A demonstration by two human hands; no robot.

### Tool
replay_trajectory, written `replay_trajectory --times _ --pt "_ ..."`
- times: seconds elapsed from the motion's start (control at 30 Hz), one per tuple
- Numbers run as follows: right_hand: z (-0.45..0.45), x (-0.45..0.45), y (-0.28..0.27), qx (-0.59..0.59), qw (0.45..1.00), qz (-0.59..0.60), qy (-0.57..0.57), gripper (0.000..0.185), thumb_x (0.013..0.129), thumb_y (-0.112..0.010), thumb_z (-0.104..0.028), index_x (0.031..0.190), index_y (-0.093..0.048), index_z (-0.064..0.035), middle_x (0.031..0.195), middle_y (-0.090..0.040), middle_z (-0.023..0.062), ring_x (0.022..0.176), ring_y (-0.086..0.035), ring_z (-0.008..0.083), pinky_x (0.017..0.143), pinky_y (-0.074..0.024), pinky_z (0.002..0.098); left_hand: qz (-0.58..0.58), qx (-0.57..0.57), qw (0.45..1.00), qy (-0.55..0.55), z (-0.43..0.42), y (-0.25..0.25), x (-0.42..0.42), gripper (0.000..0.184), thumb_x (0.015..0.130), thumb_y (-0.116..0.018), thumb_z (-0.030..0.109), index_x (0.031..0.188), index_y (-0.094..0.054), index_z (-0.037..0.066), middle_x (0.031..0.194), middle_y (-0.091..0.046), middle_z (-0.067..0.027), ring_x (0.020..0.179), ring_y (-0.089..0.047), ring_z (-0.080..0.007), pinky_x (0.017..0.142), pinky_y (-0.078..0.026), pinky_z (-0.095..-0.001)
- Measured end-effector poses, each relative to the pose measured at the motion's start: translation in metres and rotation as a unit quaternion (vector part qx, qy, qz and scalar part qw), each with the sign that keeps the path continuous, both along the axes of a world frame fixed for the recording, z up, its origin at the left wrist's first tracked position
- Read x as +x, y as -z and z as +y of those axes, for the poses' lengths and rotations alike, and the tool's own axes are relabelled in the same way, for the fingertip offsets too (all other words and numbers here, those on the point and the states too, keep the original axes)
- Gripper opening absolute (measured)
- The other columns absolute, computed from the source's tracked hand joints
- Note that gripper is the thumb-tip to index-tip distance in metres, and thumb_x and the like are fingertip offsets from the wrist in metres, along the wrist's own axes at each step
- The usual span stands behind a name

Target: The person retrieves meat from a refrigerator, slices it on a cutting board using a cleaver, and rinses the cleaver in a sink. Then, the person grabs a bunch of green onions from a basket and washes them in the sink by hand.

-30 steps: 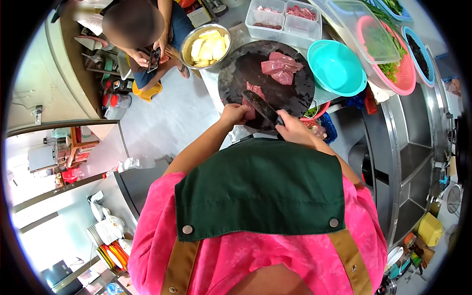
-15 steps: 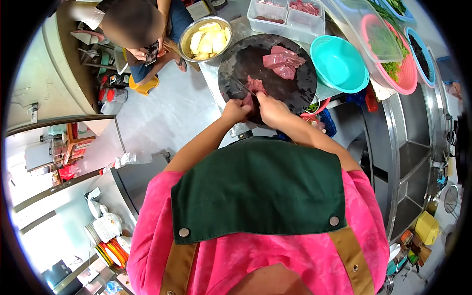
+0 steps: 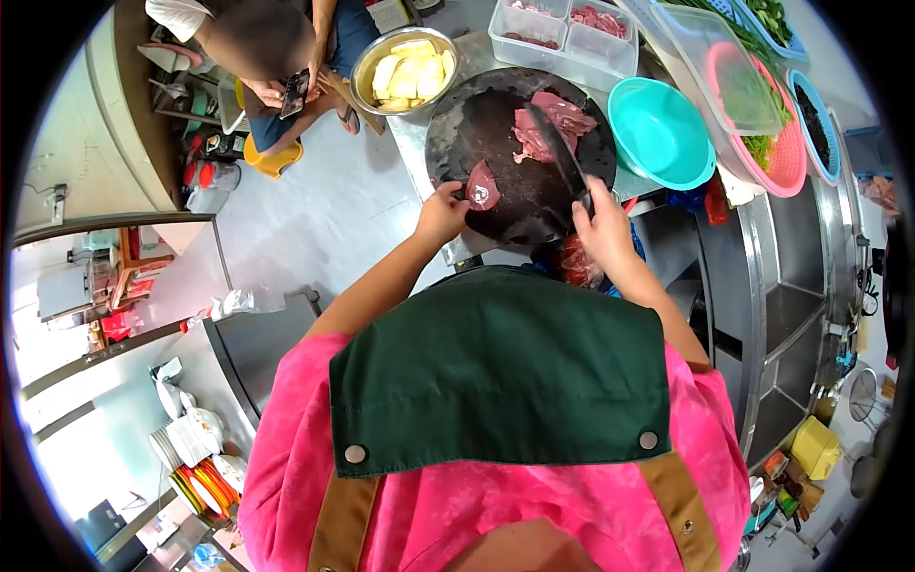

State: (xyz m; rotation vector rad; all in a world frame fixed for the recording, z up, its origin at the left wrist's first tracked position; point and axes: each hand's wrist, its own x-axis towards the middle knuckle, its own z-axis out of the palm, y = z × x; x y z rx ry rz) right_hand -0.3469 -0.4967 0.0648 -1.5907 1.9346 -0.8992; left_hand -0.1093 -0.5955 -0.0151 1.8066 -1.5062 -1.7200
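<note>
A round dark cutting board [image 3: 519, 214] rests on the metal table in front of me. At its left edge, my left hand [image 3: 441, 214] has its fingers closed at the side of a flat dark-red slice of raw meat [image 3: 483, 187]. My right hand [image 3: 606, 227] is wrapped round the handle of a knife [image 3: 560, 153] at the board's right side. The knife's long dark blade points away from me and lies over or against a larger heap of raw meat [image 3: 569, 119]. Some of that heap is hidden under the blade.
A metal bowl of pale yellow chunks [image 3: 405, 76] stands at the board's far left. Beyond the board is a divided clear container [image 3: 562, 59] of meat. A turquoise basin [image 3: 660, 129] and pink basket [image 3: 789, 157] of greens stand right. A seated person holds a phone [image 3: 295, 92].
My right hand has swung right with the knife, from the board's near middle to the heap. The small meat piece from the middle is now by the heap. My left hand has shifted slightly left.
</note>
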Motion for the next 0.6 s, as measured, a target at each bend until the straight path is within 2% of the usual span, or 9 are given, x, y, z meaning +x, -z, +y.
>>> replay_trajectory --times 0.03,0.1,0.13,0.2,0.23,0.33,0.4,0.47,0.6 --pt "0.003 0.001 0.003 -0.03 0.999 0.003 -0.023 0.036 0.077 -0.054 -0.01 0.112 -0.047 -0.0035 0.099 -0.056 0.0211 0.091 -0.055 0.0382 0.077 -0.0442 0.0405 -0.039 -0.141 0.988 0.046 0.001 0.0 0.003 0.023 0.075 -0.056 0.004 0.097 -0.058 0.002 0.08 -0.059 -0.0109 0.075 -0.058 -0.0224 0.066 -0.047 -0.0313" --pt "0.009 0.006 0.006 0.028 0.997 -0.029 -0.06 0.039 0.075 -0.054 -0.009 0.113 -0.049 -0.0042 0.108 -0.055 0.019 0.099 -0.053 0.0351 0.084 -0.0427 0.0378 -0.113 -0.412 0.894 0.134 0.002 -0.001 0.008 0.031 0.07 -0.049 -0.004 0.099 -0.059 0.003 0.095 -0.058 -0.0125 0.086 -0.055 -0.0312 0.075 -0.046 -0.034" --pt "0.009 0.011 0.004 0.041 0.995 -0.036 -0.08 0.039 0.075 -0.054 -0.009 0.114 -0.049 -0.0046 0.111 -0.054 0.0182 0.101 -0.052 0.0343 0.086 -0.0421 0.0375 -0.113 -0.415 0.893 0.132 -0.003 -0.002 0.006 0.031 0.07 -0.049 -0.004 0.099 -0.059 0.003 0.095 -0.058 -0.0125 0.086 -0.055 -0.0312 0.075 -0.046 -0.034" --pt "0.009 0.017 0.013 0.036 0.989 -0.015 -0.141 0.039 0.076 -0.053 -0.014 0.114 -0.048 -0.0055 0.108 -0.055 0.0176 0.098 -0.053 0.0344 0.082 -0.0432 0.0386 -0.107 -0.543 0.777 0.3 -0.011 -0.005 0.003 0.03 0.07 -0.049 -0.003 0.097 -0.06 0.003 0.099 -0.056 -0.0091 0.091 -0.052 -0.0287 0.081 -0.043 -0.0323" --pt "0.009 0.021 0.016 0.043 0.988 -0.014 -0.148 0.039 0.078 -0.053 -0.017 0.114 -0.048 -0.0054 0.106 -0.055 0.0176 0.096 -0.053 0.0349 0.08 -0.0438 0.0396 -0.115 -0.53 0.773 0.329 -0.011 0.0 0.002 0.031 0.07 -0.048 0.0 0.099 -0.059 0.003 0.1 -0.055 -0.0096 0.094 -0.05 -0.0283 0.083 -0.042 -0.0323" --pt "0.012 0.034 0.02 0.071 0.986 0.028 -0.148 0.037 0.087 -0.047 -0.03 0.113 -0.051 -0.0055 0.103 -0.056 0.0184 0.089 -0.055 0.038 0.075 -0.0451 0.0436 -0.084 -0.527 0.787 0.31 -0.011 0.009 0.001 0.032 0.072 -0.048 0.0 0.101 -0.058 0.003 0.104 -0.052 -0.0119 0.092 -0.05 -0.0289 0.083 -0.042 -0.0334" --pt "0.012 0.035 0.031 0.077 0.987 0.003 -0.143 0.035 0.089 -0.044 -0.029 0.111 -0.053 -0.0043 0.099 -0.057 0.0195 0.087 -0.056 0.039 0.074 -0.0457 0.044 -0.081 -0.514 0.795 0.311 -0.007 0.008 0.0 0.033 0.073 -0.047 0.0 0.105 -0.057 0.003 0.106 -0.051 -0.0139 0.094 -0.049 -0.0302 0.084 -0.042 -0.0341" --pt "0.013 0.038 0.035 0.065 0.987 0.009 -0.144 0.036 0.089 -0.043 -0.028 0.111 -0.053 -0.0019 0.096 -0.058 0.0207 0.086 -0.056 0.0391 0.074 -0.046 0.0441 -0.077 -0.528 0.795 0.289 -0.004 0.01 -0.003 0.026 0.071 -0.051 0.0 0.096 -0.058 0.0 0.102 -0.052 -0.0153 0.094 -0.049 -0.0313 0.084 -0.041 -0.0352" --pt "0.01 0.045 0.039 0.029 0.986 0.034 -0.16 0.039 0.089 -0.043 -0.027 0.109 -0.052 0.0044 0.091 -0.059 0.024 0.082 -0.058 0.039 0.07 -0.0467 0.045 -0.053 -0.538 0.797 0.269 -0.001 0.015 -0.005 0.027 0.069 -0.052 0.0 0.095 -0.058 0.002 0.1 -0.053 -0.0144 0.094 -0.048 -0.0318 0.082 -0.04 -0.0362"
